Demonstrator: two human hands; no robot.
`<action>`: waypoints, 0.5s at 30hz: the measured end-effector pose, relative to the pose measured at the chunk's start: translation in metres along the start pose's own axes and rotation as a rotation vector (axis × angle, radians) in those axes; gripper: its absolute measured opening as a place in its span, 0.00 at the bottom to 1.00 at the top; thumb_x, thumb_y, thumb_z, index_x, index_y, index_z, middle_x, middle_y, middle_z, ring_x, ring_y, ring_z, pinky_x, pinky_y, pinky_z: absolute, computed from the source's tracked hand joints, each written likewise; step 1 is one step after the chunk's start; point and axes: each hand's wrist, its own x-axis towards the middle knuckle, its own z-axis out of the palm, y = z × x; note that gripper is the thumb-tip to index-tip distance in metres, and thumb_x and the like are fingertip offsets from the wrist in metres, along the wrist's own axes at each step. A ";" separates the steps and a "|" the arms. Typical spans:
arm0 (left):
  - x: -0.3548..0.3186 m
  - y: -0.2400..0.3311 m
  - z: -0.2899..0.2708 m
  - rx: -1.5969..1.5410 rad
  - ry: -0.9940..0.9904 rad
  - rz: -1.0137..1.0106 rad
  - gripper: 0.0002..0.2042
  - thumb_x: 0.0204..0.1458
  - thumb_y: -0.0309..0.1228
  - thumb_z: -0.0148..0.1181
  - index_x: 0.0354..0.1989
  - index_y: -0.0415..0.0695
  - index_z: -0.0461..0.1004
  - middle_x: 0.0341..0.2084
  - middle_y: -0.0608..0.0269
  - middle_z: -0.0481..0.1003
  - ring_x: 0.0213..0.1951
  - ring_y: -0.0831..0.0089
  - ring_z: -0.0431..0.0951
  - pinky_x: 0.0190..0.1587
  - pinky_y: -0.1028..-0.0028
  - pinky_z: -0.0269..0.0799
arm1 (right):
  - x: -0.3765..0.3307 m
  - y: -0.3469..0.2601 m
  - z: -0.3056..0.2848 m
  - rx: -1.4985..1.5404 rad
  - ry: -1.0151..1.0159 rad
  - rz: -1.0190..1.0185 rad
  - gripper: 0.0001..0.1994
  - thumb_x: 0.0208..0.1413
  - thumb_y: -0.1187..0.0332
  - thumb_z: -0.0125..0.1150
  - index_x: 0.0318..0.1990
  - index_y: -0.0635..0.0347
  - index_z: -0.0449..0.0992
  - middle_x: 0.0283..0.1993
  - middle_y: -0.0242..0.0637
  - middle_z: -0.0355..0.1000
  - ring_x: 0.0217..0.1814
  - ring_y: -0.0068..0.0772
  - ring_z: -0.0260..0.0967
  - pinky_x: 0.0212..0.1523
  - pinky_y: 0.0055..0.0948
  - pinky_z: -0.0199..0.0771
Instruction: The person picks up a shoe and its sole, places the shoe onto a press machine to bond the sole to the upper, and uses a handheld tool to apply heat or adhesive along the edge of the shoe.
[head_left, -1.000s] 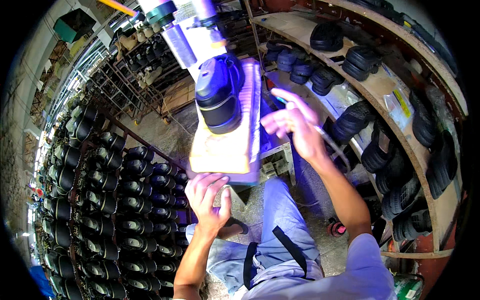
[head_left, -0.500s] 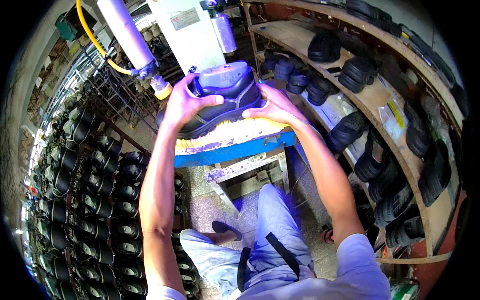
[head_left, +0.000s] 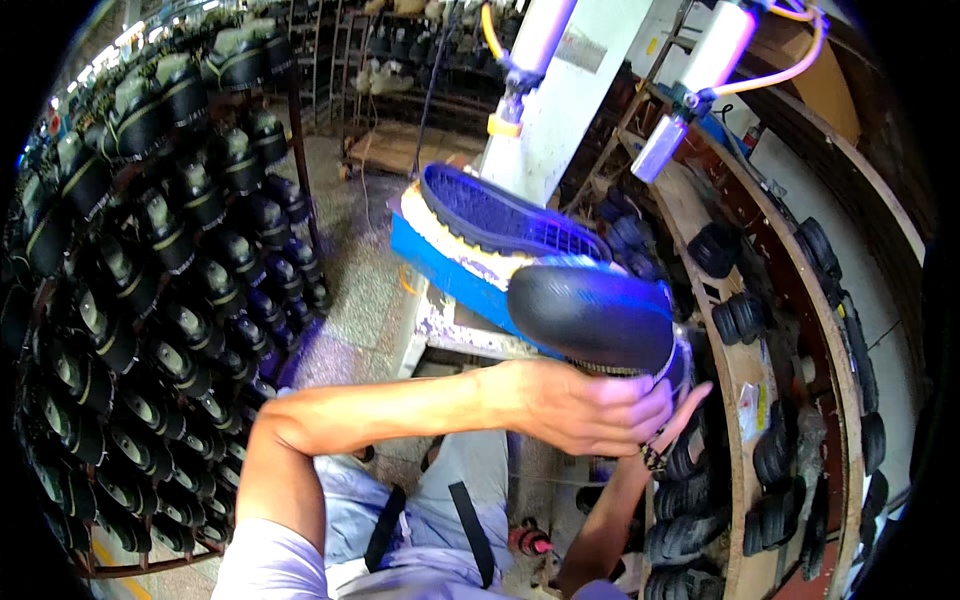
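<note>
Boot: a dark work boot [head_left: 590, 315] with a rounded black toe cap was held in the air just in front of the press bench, toe pointing to the person's left, low and right of centre in the head view.
Left hand: the left hand [head_left: 585, 405] reached across the body and lay against the underside of the boot, fingers curled up around its lower edge and closed on it.
Right hand: the right hand [head_left: 680, 415] came up from below, mostly hidden behind the left one; only a few fingertips showed at the boot's heel end, touching it. How firmly it gripped could not be told.
Sole: a blue-black treaded sole [head_left: 505, 215] lay tread-up and tilted on the bench, just behind and above the boot.
Bench: a blue platform [head_left: 450, 275] with a pale yellowish pad carried the sole, set on a worn white frame.
Machine: a white column [head_left: 575, 85] rose behind the bench, with two pale cylinders and yellow hoses.
Left rack: rows of dark boots [head_left: 150, 260] hung on a metal rack, well apart from the hands.
Right shelves: curved wooden shelves [head_left: 745, 370] held stacks of black soles.
</note>
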 end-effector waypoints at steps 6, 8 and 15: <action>-0.025 0.083 -0.005 -0.279 -0.386 0.213 0.23 0.52 0.37 0.53 0.55 0.39 0.77 0.56 0.57 0.74 0.64 0.57 0.69 0.71 0.59 0.58 | -0.097 -0.104 -0.141 -1.648 0.389 -0.635 0.40 0.70 0.35 0.38 0.71 0.65 0.63 0.70 0.49 0.66 0.71 0.46 0.64 0.75 0.47 0.58; -0.033 0.110 -0.013 -0.290 -0.500 0.200 0.23 0.49 0.36 0.55 0.53 0.40 0.79 0.57 0.59 0.75 0.64 0.58 0.69 0.72 0.57 0.57 | -0.093 -0.103 -0.171 -1.526 0.455 -0.537 0.40 0.70 0.35 0.38 0.71 0.65 0.63 0.70 0.49 0.66 0.71 0.46 0.64 0.75 0.47 0.58; -0.039 0.125 -0.050 -0.226 -0.726 0.320 0.19 0.55 0.35 0.56 0.54 0.44 0.79 0.59 0.62 0.75 0.65 0.58 0.69 0.73 0.55 0.55 | -0.080 -0.094 -0.209 -1.423 0.486 -0.436 0.40 0.70 0.36 0.39 0.70 0.66 0.64 0.70 0.50 0.67 0.71 0.46 0.65 0.74 0.48 0.59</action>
